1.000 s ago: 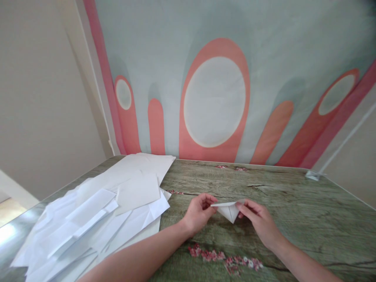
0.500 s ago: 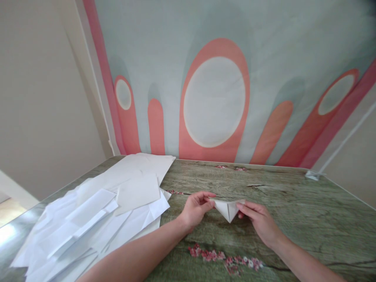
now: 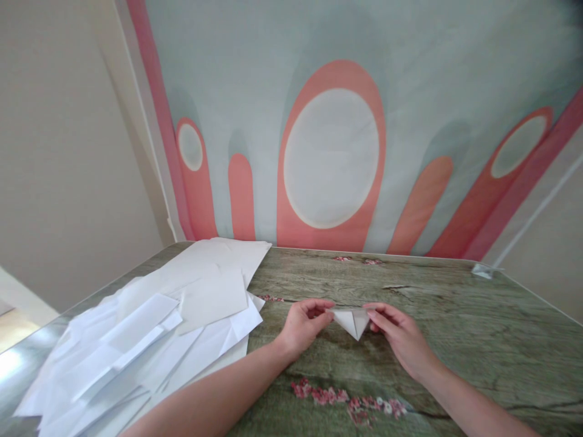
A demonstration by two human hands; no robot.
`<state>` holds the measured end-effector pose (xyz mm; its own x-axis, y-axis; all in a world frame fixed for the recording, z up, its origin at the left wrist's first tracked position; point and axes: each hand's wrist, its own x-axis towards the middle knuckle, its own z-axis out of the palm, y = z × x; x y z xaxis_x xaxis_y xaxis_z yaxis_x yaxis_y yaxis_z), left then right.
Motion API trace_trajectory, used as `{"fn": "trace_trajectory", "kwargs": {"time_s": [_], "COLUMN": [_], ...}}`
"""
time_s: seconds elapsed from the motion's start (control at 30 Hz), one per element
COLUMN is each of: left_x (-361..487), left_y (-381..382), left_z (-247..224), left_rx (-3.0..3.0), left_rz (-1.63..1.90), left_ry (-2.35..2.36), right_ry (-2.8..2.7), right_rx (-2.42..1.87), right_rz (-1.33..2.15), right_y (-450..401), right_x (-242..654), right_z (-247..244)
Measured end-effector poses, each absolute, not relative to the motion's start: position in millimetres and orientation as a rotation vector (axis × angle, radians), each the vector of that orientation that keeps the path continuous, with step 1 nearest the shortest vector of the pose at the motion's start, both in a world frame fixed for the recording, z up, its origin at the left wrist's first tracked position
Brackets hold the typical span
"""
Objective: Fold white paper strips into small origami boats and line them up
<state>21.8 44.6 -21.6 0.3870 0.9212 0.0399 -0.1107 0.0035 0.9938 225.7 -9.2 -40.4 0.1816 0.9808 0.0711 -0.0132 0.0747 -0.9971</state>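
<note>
A small piece of white paper (image 3: 348, 323), folded into a triangle with its tip pointing towards me, is held between both hands just above the table. My left hand (image 3: 307, 325) pinches its upper left corner between thumb and fingers. At the upper right corner, my right hand (image 3: 395, 331) grips it the same way. A crease or flap edge runs down the middle of the triangle. The fingers partly cover both corners.
A loose pile of white paper sheets (image 3: 214, 301), some folded, spreads over the table's left side. The wood-patterned tabletop (image 3: 455, 328) has printed pink flowers. A patterned backdrop (image 3: 255, 79) rises behind it. A small clear object (image 3: 481, 271) sits at the far right corner.
The folded paper has tilted a little, its tip now slightly higher and its right half looking darker. My right fingers have shifted slightly up at their corner; my left hand stays nearly in place.
</note>
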Motion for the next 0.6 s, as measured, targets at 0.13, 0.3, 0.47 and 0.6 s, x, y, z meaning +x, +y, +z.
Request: {"fn": "trace_trajectory", "kwargs": {"time_s": [0.13,0.3,0.47,0.6], "left_x": [20.9,19.2,18.5,18.4], "left_y": [42.8,43.7,42.1,37.0], "left_z": [-19.5,-16.7,-15.8,-11.9], "left_rx": [1.49,1.704,1.777,1.804], "left_rz": [0.918,0.972,0.962,0.837], "left_ry": [0.814,0.756,0.788,0.801], "right_ry": [-1.132,-1.197,-1.339,-1.409], "right_rx": [-1.194,-1.227,-1.197,-1.147], "right_rz": [1.033,1.016,1.052,1.082], "right_y": [-9.2,-10.2,-13.2,-15.4], "right_x": [224.7,225.8,226.9,226.0], "right_z": [-40.3,-39.6,-34.6,-31.1]}}
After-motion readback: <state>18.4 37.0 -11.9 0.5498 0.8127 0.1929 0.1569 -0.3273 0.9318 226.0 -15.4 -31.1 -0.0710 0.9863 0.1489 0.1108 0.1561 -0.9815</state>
